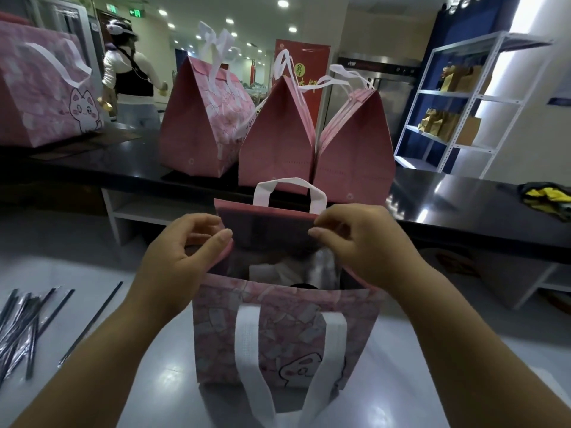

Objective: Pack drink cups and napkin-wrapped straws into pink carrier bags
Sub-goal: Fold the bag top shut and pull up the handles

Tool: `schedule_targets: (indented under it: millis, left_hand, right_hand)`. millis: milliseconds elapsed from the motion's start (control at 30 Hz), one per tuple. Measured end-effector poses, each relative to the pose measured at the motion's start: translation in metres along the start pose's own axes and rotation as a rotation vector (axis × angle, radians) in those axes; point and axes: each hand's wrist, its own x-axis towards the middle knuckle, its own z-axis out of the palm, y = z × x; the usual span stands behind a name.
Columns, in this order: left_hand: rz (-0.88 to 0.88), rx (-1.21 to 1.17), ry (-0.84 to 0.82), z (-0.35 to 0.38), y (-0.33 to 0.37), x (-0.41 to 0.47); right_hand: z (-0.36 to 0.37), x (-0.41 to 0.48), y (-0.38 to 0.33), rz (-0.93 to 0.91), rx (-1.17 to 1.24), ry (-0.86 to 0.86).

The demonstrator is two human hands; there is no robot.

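So here's where we're at: the pink carrier bag [278,329] stands on the pale bench [123,381], dead centre in front of us, mouth open. Our left hand [185,248] pinches the far rim at its 9 o'clock corner. Our right hand [364,242] pinches the same rim at the 3 o'clock corner, so the hands are apart with the far flap [268,223] stretched between them. Inside we can see a white napkin bundle [272,273] and something dark and round at the near edge, maybe a cup lid, can't really tell.

What worries us: nothing steadies the bag's base, so a hard tug on that rim could tip it toward us, and any cup inside goes with it. Folding the flap down blind could also crush the napkin bundle or jam on a lid. The near handle [247,350] hangs loose down the front and could snag. Loose straws [24,322] lie at 8 o'clock, easy to sweep off with a forearm. Three closed bags [278,140] sit at 12 o'clock, well apart.
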Motion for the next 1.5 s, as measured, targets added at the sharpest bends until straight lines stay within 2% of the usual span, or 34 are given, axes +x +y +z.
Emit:
schedule_targets:
  millis: [133,200,300,400,533,633,1000,1200,1367,1500]
  left_hand:
    - [-0.105,-0.113,-0.019,0.005,-0.008,-0.008]
    - [-0.133,-0.137,-0.060,0.005,-0.012,-0.010]
    - [-0.144,-0.124,-0.182,0.001,-0.013,-0.011]
    - [-0.153,-0.052,-0.280,-0.002,-0.012,-0.008]
    - [-0.212,-0.062,-0.376,-0.005,-0.011,-0.005]
    - [-0.257,-0.134,-0.402,-0.005,-0.009,-0.006]
    - [-0.341,-0.286,-0.300,0.016,-0.008,-0.012]
    - [-0.365,-0.402,-0.145,0.021,-0.011,-0.013]
    - [-0.342,-0.371,-0.211,0.017,-0.015,-0.008]
    - [-0.345,-0.308,-0.216,0.017,-0.019,-0.004]
  right_hand:
    - [-0.005,-0.036,0.015,0.197,0.126,0.112]
    - [-0.009,-0.047,0.020,0.334,0.190,0.006]
    - [-0.014,-0.055,0.029,0.482,0.238,-0.275]
    - [-0.017,-0.054,0.032,0.491,0.339,-0.434]
    - [-0.010,-0.050,0.032,0.463,0.404,-0.489]
    - [-0.002,-0.047,0.035,0.463,0.459,-0.449]
    - [0.026,-0.049,0.034,0.533,0.546,-0.207]
    - [0.033,-0.058,0.038,0.477,0.290,-0.037]
    - [0.027,-0.057,0.040,0.391,0.216,-0.028]
    - [0.031,-0.052,0.049,0.367,0.301,-0.066]
